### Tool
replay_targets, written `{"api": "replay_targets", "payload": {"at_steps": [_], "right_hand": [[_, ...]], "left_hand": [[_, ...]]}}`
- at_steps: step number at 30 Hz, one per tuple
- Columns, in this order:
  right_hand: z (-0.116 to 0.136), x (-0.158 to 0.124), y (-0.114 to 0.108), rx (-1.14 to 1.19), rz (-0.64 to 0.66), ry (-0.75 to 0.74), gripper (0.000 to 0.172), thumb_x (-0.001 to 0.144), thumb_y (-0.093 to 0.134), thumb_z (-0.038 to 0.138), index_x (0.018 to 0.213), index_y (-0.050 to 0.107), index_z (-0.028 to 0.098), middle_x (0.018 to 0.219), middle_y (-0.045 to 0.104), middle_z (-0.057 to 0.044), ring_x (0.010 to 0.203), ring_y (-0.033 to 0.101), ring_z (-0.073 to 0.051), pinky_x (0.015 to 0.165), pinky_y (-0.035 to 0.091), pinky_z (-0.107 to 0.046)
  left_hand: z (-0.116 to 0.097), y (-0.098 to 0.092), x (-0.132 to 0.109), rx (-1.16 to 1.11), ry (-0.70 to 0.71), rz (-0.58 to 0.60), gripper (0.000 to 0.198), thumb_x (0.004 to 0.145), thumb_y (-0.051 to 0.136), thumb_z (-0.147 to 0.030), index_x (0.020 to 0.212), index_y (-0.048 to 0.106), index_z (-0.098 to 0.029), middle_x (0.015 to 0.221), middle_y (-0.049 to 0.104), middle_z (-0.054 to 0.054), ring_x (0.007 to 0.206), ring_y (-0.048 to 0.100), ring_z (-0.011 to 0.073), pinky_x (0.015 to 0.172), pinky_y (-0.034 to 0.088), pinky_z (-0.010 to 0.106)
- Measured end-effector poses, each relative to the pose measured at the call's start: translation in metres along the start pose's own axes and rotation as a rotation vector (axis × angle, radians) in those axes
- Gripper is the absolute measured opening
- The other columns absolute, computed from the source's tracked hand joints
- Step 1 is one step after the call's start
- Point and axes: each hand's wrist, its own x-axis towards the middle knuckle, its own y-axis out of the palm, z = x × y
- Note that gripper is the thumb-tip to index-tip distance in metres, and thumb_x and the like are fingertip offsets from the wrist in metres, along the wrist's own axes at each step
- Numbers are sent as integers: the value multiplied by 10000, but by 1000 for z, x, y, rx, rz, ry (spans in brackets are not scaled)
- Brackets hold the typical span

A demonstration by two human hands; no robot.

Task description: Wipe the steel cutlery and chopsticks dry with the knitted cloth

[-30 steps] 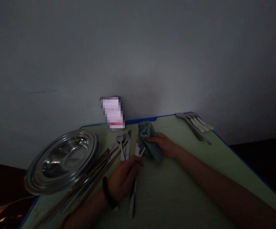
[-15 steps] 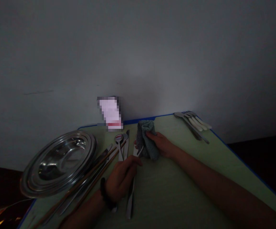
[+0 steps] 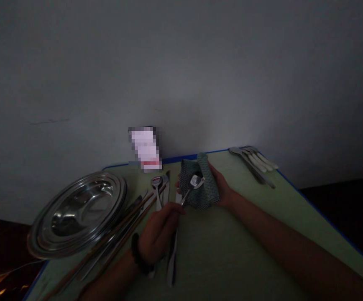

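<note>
My left hand [image 3: 158,234] is closed round the handle of a metal spoon [image 3: 191,187], whose bowl rests against a grey-green cloth [image 3: 200,188]. My right hand [image 3: 221,188] cups that cloth from behind, fingers wrapped round it, just above the pale green table [image 3: 231,251]. More cutlery [image 3: 161,186] lies flat on the table beside my left hand, and another piece [image 3: 172,259] lies partly under my left wrist.
A stack of steel plates [image 3: 77,213] sits at the left, with long chopsticks [image 3: 112,242] lying across the table beside it. Several white-handled spoons [image 3: 255,163] lie at the far right corner. A blurred-out card [image 3: 145,148] leans on the wall.
The cloth has opened out in my right hand and the spoon's bowl now shows against it. My left hand has stayed almost still.
</note>
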Motion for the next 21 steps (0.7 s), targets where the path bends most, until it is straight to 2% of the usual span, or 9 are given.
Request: {"api": "replay_targets", "payload": {"at_steps": [7,14,21], "right_hand": [[3,-3,7,44,-1,77,595,881,207,547,1110,557,123,946,671,-121,915,619,-232,880,429,-445],[-3,-1,3,-14,22,106,478,895,295,489,1111,549,147,947,674,-103,891,631,-208,869,448,-421],[-3,-1,2,-53,-49,76,451,872,375,502,1070,576,150,919,681,-109,860,644,-205,837,474,-395]], "left_hand": [[-3,-1,1,35,23,-18,210,933,317,-257,933,517,-193,603,454,-46,530,443,106,490,318,218],[-2,-1,3,101,56,-6,236,917,300,-250,936,526,-187,593,496,-35,508,467,114,479,337,217],[-5,0,5,141,61,-28,236,899,320,-248,906,546,-182,577,505,-33,491,471,118,489,346,223]]}}
